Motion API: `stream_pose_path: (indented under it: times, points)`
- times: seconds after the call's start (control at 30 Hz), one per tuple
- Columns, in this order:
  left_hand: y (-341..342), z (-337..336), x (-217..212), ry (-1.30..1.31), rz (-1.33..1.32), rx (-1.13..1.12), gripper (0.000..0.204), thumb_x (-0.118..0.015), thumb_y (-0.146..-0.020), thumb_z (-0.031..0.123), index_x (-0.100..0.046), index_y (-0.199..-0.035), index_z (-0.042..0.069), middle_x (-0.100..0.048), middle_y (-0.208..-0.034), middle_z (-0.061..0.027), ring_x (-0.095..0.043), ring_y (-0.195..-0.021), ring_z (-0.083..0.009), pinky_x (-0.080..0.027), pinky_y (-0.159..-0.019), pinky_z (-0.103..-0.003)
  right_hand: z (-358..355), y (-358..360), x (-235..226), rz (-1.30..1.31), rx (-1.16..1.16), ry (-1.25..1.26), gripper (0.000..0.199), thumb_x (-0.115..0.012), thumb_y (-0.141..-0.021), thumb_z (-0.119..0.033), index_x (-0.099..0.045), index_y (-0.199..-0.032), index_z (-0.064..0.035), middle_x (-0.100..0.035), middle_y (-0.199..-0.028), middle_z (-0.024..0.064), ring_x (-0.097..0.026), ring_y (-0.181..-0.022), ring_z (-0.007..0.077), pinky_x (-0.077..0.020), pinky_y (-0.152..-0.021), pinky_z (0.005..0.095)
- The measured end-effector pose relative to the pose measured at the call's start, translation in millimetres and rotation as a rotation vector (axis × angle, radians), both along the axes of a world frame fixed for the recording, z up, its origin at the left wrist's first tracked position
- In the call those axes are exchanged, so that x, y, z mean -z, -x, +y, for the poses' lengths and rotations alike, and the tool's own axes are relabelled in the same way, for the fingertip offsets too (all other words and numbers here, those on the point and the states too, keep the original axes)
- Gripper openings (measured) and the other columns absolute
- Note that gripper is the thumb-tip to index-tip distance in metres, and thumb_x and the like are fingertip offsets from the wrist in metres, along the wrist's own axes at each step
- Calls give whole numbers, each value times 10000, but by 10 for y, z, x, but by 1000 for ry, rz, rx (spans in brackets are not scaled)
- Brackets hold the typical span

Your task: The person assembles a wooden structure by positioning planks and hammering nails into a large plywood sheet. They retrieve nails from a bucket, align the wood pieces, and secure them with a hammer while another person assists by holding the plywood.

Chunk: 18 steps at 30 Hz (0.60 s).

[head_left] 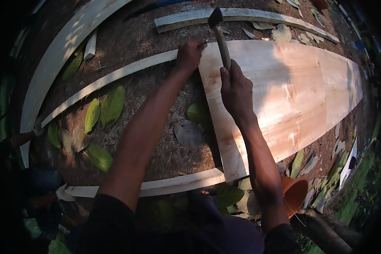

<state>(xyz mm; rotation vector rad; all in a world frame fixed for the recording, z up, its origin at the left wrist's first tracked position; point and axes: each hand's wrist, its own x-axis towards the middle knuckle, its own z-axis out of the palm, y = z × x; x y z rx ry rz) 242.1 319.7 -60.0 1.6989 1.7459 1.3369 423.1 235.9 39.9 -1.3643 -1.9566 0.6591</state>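
My right hand (pixel 237 91) grips the wooden handle of a hammer (pixel 222 46), whose dark head is raised past the far edge of a plywood sheet (pixel 283 93). Closed in a pinch, my left hand (pixel 190 54) is at the sheet's far left corner. Something small and dark with a glint shows at its fingertips, too small to name. Under the sheet's left end run two long wooden strips, a far one (pixel 114 75) and a near one (pixel 178 182). At the left, another person's gloved hands (pixel 63 193) are at the strips' ends.
A wide pale board (pixel 57 63) curves along the far left, with a short wood piece (pixel 90 45) beside it. A wooden beam (pixel 249 15) lies beyond the sheet. An orange-brown bucket (pixel 294 192) stands by my right forearm. Green leaves (pixel 113 106) and dry ones litter the ground.
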Motion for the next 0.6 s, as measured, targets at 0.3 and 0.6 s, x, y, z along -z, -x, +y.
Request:
stream_pose_path:
  times: [0.3,0.6]
  points:
    - [670,-242,-104,230,428,-205,398,-498,-1033,348,-724,-1007,22,-716,-977,-226,-673,-964,-427,-512,-898,-525,24,-172,257,-20,-46,-75,208,-554,-1017,-136,-506,-1191,-33,-641,-764,265,-649,-706,480,-482,-592,531]
    - [854,-432,-2,366,592,-238,480,-426,-1058,384,-729,-943,30,-707,-974,-230,-658,-971,-410,-473,-923,-541,1,144,-792,408,114,-364,223,-535,-1057,-166,-571,-1230,-30,-604,-678,99,-585,-553,182,-453,-523,329]
